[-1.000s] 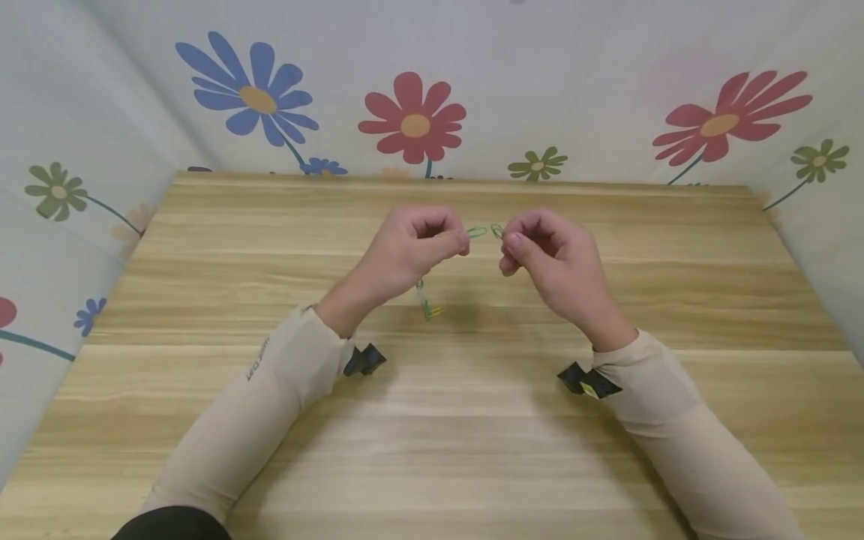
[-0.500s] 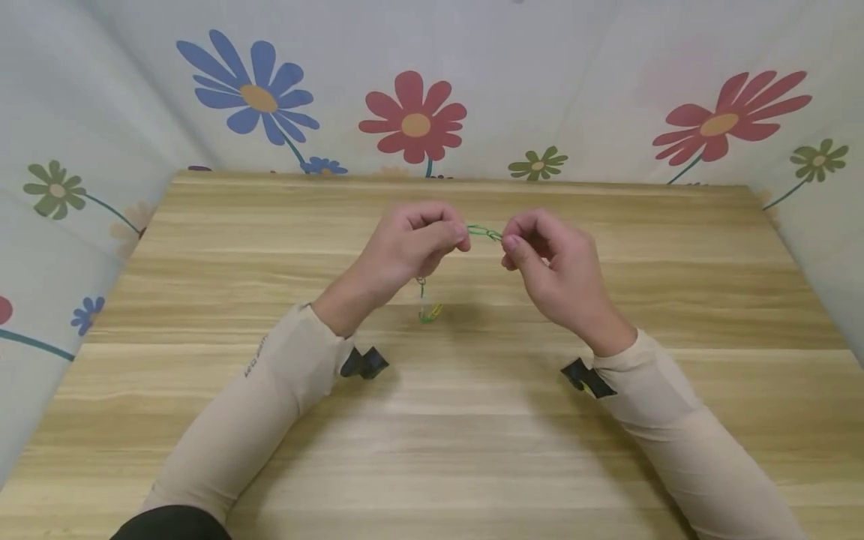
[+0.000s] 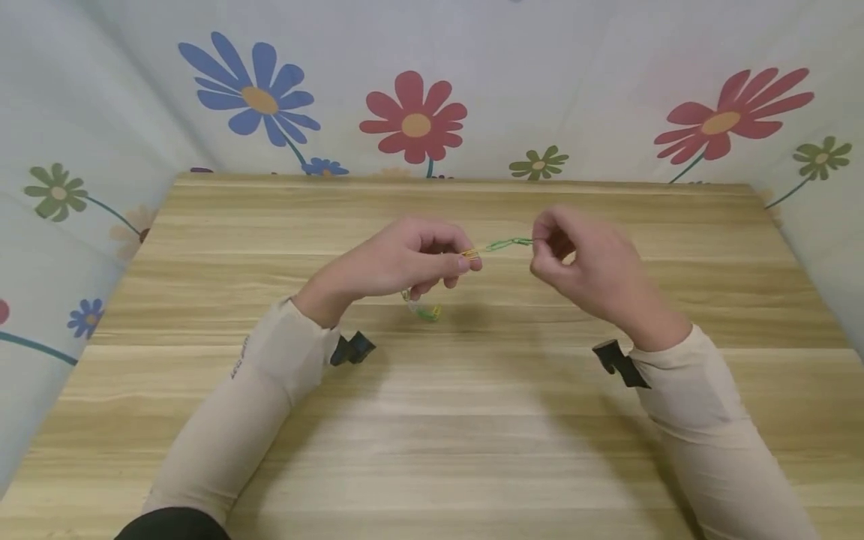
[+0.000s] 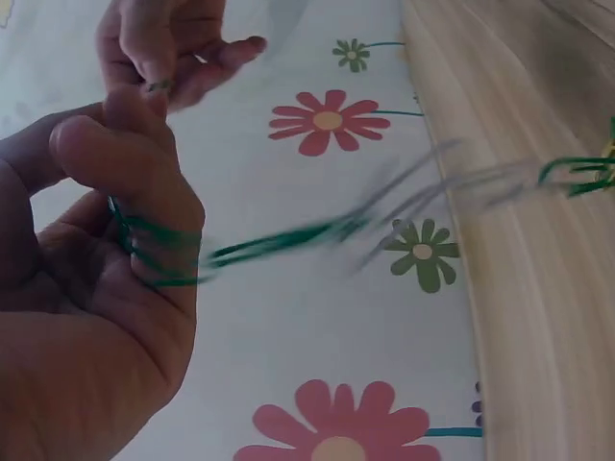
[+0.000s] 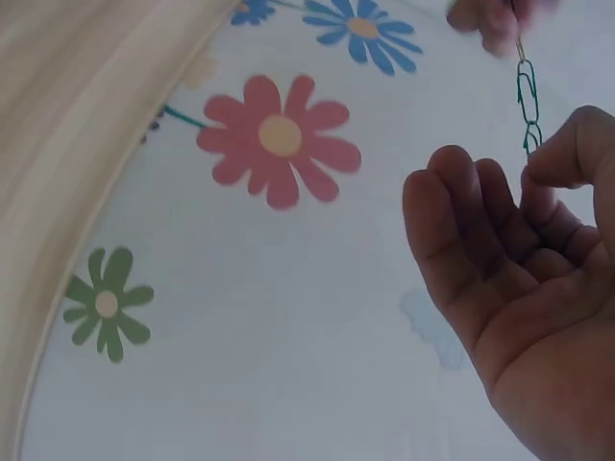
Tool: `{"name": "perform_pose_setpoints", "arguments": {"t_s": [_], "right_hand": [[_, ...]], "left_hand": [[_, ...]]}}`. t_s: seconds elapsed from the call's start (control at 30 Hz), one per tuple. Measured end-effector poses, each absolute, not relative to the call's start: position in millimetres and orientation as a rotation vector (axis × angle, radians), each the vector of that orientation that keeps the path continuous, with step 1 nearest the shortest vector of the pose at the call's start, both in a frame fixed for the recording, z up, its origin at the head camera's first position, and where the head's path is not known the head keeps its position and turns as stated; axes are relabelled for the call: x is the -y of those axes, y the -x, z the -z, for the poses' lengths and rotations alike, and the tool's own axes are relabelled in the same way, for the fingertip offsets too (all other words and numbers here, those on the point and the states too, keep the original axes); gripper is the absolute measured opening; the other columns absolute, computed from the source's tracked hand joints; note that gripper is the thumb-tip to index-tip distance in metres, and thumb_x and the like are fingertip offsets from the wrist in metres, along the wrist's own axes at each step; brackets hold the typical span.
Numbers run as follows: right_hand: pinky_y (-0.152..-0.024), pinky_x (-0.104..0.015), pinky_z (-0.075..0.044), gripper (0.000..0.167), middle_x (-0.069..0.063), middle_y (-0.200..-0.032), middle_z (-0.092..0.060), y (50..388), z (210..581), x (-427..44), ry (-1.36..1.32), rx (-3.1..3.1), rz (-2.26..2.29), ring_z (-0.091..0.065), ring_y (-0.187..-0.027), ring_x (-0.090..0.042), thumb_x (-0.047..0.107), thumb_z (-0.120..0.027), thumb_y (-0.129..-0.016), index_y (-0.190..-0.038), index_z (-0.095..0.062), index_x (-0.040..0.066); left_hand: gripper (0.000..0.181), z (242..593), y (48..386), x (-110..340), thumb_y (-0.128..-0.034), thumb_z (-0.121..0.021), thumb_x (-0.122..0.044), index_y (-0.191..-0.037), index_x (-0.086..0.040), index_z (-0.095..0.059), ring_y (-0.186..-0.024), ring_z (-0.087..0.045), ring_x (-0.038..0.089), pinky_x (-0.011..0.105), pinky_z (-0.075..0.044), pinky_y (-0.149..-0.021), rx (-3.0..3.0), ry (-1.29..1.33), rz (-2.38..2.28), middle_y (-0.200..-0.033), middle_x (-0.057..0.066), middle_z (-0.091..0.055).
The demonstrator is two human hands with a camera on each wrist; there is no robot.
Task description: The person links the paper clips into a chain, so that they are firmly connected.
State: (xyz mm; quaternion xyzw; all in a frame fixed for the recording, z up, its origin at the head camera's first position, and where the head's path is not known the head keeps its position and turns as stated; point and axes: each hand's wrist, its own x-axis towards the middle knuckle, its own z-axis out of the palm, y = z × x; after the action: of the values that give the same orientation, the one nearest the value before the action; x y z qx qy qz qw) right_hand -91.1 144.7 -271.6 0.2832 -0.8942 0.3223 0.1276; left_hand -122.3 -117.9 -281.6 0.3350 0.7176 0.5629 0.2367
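Observation:
A chain of linked paper clips runs between both hands above the table. My left hand pinches a yellow paper clip of the chain between thumb and fingers. From there green paper clips stretch across to my right hand, whose thumb and index finger pinch the end one. In the right wrist view a green paper clip hangs linked to another just above the pinching fingers. The chain's other end, with green, white and yellow clips, dangles below my left hand; the left wrist view shows it blurred.
A wood-grain table lies beneath both hands. Behind it and at the sides hangs a pale flower-printed cloth. Black wrist-camera mounts stick out at the cuffs.
The two green clips, first apart, are now linked. My right hand has moved right, my left hand slightly down, its fingers now at a yellow clip. The chain is drawn out between them.

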Motion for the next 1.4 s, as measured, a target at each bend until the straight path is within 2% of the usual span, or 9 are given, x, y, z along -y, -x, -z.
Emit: {"name": "perform_pose_setpoints", "arguments": {"t_s": [0.17,0.3,0.43,0.6,0.83,1.07,1.17,1.27,1.4], "right_hand": [[-0.066,-0.018,-0.052,0.006,-0.007,-0.077,-0.062,94.5,259.5,-168.6,-0.736,2.28,-1.404,-0.062,-0.066,-0.014,-0.012,-0.052,-0.086,-0.088,-0.056,-0.007],[-0.064,-0.03,-0.058,0.005,-0.019,-0.078,-0.061,96.1,250.5,-184.4,-0.677,1.831,-1.945,-0.064,-0.062,-0.026,-0.014,-0.051,-0.09,-0.086,-0.052,-0.015],[-0.062,-0.041,-0.059,0.006,-0.025,-0.08,-0.059,97.9,243.2,-192.8,-0.566,1.524,-2.21,-0.061,-0.06,-0.035,-0.015,-0.049,-0.091,-0.085,-0.048,-0.016],[-0.058,-0.047,-0.058,0.013,-0.029,-0.079,-0.057,104.3,237.4,-198.3,-0.346,1.206,-2.471,-0.059,-0.06,-0.04,-0.016,-0.039,-0.095,-0.083,-0.041,-0.013],[-0.059,-0.051,-0.056,0.018,-0.034,-0.076,-0.059,114.1,236.9,-209.3,-0.215,0.905,-2.609,-0.057,-0.064,-0.045,-0.01,-0.029,-0.102,-0.088,-0.04,-0.007],[-0.063,-0.056,-0.057,0.013,-0.039,-0.079,-0.059,118.7,242.8,-216.6,-0.269,0.823,-2.662,-0.057,-0.064,-0.049,-0.006,-0.038,-0.104,-0.091,-0.04,-0.007],[-0.063,-0.055,-0.057,0.015,-0.036,-0.076,-0.058,119.9,246.1,-217.9,-0.331,0.825,-2.691,-0.057,-0.06,-0.046,-0.003,-0.041,-0.106,-0.092,-0.038,-0.007],[-0.058,-0.048,-0.058,0.013,-0.027,-0.069,-0.052,120.5,250.2,-216.0,-0.323,0.976,-2.641,-0.052,-0.051,-0.035,-0.001,-0.044,-0.106,-0.095,-0.039,-0.006],[-0.053,-0.035,-0.057,0.012,-0.016,-0.067,-0.047,120.5,257.2,-210.2,-0.235,1.41,-2.455,-0.044,-0.048,-0.024,0.002,-0.058,-0.101,-0.101,-0.05,-0.007]], "left_hand": [[0.014,284.8,126.9,114.9,-0.1036,-0.057,-0.012,-0.105,-0.004,-0.068,-0.053,-0.047,0.024,0.031,-0.046,-0.049,-1.886,-0.889,-1.498,-0.084,0.017,-0.062],[0.016,290.7,129.7,113.2,-0.1047,-0.055,-0.011,-0.106,-0.003,-0.068,-0.053,-0.048,0.024,0.031,-0.047,-0.049,-1.848,-0.916,-1.538,-0.084,0.017,-0.061],[0.02,296.7,131.2,114.9,-0.105,-0.053,-0.008,-0.12,-0.001,-0.066,-0.053,-0.047,0.024,0.031,-0.045,-0.049,-1.776,-0.938,-1.592,-0.082,0.022,-0.058],[0.032,302.3,133.5,115.3,-0.1045,-0.052,-0.004,-0.136,-0.002,-0.058,-0.056,-0.048,0.024,0.03,-0.046,-0.051,-1.742,-0.957,-1.598,-0.084,0.024,-0.058],[0.025,304.9,137.3,116.3,-0.1045,-0.052,-0.004,-0.126,0.0,-0.065,-0.06,-0.049,0.023,0.032,-0.047,-0.053,-1.821,-0.85,-1.51,-0.087,0.018,-0.061],[0.019,311.9,143.6,118.1,-0.1047,-0.055,-0.008,-0.117,-0.005,-0.068,-0.057,-0.046,0.027,0.039,-0.05,-0.056,-1.943,-0.728,-1.387,-0.083,0.019,-0.058],[0.012,313.2,145.8,119.3,-0.1031,-0.061,-0.017,-0.107,-0.008,-0.069,-0.053,-0.046,0.026,0.042,-0.05,-0.054,-2.095,-0.651,-1.362,-0.075,0.017,-0.056],[0.014,312.5,147.4,120.8,-0.1017,-0.064,-0.021,-0.102,-0.008,-0.067,-0.056,-0.051,0.022,0.041,-0.053,-0.058,-2.224,-0.541,-1.366,-0.076,0.015,-0.059],[0.019,308.6,150.8,122.2,-0.1033,-0.059,-0.01,-0.119,-0.001,-0.064,-0.077,-0.064,0.027,0.036,-0.059,-0.075,-2.235,-0.468,-1.513,-0.095,0.02,-0.066]]}}
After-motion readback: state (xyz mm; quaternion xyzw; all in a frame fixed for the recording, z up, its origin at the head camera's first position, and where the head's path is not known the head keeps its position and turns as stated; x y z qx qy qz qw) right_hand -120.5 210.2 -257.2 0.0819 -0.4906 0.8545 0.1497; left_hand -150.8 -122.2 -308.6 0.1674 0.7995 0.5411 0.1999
